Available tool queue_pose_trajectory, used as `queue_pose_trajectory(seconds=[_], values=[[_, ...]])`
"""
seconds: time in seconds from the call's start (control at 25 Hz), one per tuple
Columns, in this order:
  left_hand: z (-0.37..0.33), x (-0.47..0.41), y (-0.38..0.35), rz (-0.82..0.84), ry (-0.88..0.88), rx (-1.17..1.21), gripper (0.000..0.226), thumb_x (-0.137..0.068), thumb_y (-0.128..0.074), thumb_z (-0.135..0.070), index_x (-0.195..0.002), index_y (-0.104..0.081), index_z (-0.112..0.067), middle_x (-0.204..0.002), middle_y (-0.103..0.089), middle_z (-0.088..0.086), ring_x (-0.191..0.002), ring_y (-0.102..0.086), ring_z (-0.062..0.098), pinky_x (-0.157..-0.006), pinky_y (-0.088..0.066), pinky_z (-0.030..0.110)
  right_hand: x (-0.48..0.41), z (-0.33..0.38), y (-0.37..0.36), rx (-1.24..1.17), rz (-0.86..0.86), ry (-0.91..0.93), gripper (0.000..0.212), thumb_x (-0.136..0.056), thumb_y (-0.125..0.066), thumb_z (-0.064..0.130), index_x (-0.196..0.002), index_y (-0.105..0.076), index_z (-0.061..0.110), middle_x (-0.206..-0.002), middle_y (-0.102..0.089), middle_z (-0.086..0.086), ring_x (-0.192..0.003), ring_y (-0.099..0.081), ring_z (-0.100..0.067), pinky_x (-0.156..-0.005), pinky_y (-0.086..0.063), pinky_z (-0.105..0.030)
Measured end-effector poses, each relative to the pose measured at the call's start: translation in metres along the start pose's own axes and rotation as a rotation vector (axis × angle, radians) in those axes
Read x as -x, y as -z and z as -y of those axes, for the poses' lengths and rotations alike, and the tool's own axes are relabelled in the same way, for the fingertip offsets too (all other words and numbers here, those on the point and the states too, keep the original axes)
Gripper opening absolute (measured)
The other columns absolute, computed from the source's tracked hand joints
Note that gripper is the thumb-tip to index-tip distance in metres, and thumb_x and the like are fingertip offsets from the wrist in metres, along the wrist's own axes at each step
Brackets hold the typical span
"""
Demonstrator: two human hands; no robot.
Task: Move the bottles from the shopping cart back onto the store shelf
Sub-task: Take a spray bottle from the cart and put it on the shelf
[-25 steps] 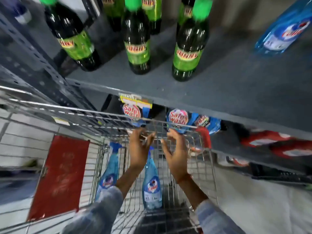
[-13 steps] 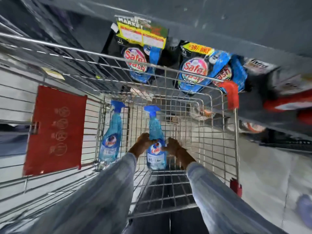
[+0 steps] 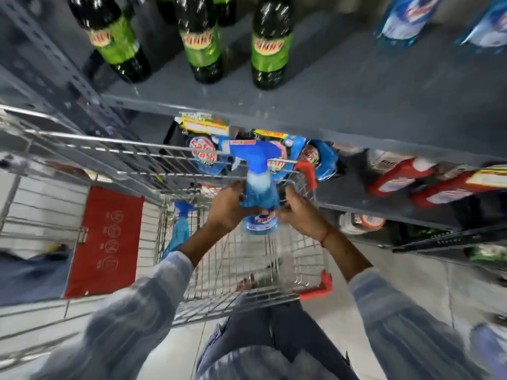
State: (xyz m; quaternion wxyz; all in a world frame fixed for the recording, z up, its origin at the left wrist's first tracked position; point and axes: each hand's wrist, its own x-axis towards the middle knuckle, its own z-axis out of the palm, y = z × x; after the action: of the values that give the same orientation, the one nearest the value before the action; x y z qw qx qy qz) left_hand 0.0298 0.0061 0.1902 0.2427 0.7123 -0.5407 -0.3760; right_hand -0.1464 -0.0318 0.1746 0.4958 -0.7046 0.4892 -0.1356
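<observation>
Item: translucent blue plastic spray bottle with a blue trigger head (image 3: 259, 187) and a white-and-blue label near its base. Position: upright, held above the basket of the silver wire shopping cart (image 3: 225, 272), its trigger head level with the cart's far rim, in front of the shelf edge. Lower label blurred; only part of a brand mark shows.

Left hand (image 3: 229, 205): closed against the bottle's left side, fingers wrapped round the body. Right hand (image 3: 297, 208): closed against the bottle's right side, fingers curled on it; a thin red thread (image 3: 327, 235) circles the wrist. Both arms wear pale blue-grey sleeves, pushed up the forearms.

Second blue spray bottle (image 3: 179, 229): inside the cart, leaning against its left wall, partly hidden by the left forearm.

Cart: red plastic corner caps at the near right and far right; a red panel with white symbols (image 3: 105, 241) hangs at the left on another wire frame.

Grey metal store shelf (image 3: 356, 91): upper board carries three dark glass-look bottles with green labels (image 3: 201, 42) in the front row, upright, more behind; pale blue bottles (image 3: 406, 20) stand at the far right, blurred. Lower tier: blue detergent pouches reading "Safe wash" (image 3: 204, 153) behind the cart rim, and red containers with white labels (image 3: 400, 179) to the right.

Floor: pale tiles.
</observation>
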Motion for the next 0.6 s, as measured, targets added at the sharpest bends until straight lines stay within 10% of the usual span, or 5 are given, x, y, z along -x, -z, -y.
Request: queue_pose_trajectory(seconds=[0.08,0.2,0.44,0.6], values=[[-0.066,0.004,0.018,-0.044,-0.173,-0.059,0.061,-0.055,-0.085,-0.034,-0.107,-0.061,-0.013,-0.106,-0.069,0.012,-0.089,-0.066,0.03,-0.074,-0.053,0.036,0.023,0.027,0.054,-0.027,-0.131,0.091,0.041,-0.083,-0.063,0.0,-0.117,-0.042,-0.007,-0.11,-0.059,-0.016,-0.097,-0.057,-0.019,-0.082,-0.047,-0.004],[-0.164,0.0,0.028,-0.134,-0.397,-0.098,0.059,-0.054,-0.082,-0.046,-0.103,-0.066,-0.018,-0.104,-0.07,0.007,-0.088,-0.067,0.025,-0.074,-0.052,0.034,0.057,0.056,0.137,-0.062,-0.301,0.182,0.036,-0.083,-0.064,0.004,-0.114,-0.048,-0.006,-0.118,-0.06,-0.024,-0.108,-0.059,-0.033,-0.098,-0.049,-0.036],[-0.327,-0.049,-0.033,-0.181,-0.547,0.003,0.049,-0.056,-0.081,-0.049,-0.09,-0.07,-0.016,-0.086,-0.074,0.008,-0.081,-0.067,0.025,-0.057,-0.035,0.024,0.09,0.045,0.265,-0.08,-0.821,0.282,0.026,-0.088,-0.056,0.002,-0.113,-0.056,-0.006,-0.106,-0.059,-0.013,-0.096,-0.053,-0.014,-0.077,-0.04,0.001],[-0.391,-0.091,-0.1,-0.034,-0.542,0.055,0.05,-0.059,-0.082,-0.043,-0.097,-0.07,-0.011,-0.094,-0.074,0.014,-0.09,-0.068,0.027,-0.069,-0.048,0.032,0.083,0.0,0.327,-0.089,-0.985,0.184,0.017,-0.09,-0.053,0.002,-0.105,-0.054,-0.006,-0.102,-0.056,-0.014,-0.093,-0.05,-0.011,-0.081,-0.041,-0.013]])
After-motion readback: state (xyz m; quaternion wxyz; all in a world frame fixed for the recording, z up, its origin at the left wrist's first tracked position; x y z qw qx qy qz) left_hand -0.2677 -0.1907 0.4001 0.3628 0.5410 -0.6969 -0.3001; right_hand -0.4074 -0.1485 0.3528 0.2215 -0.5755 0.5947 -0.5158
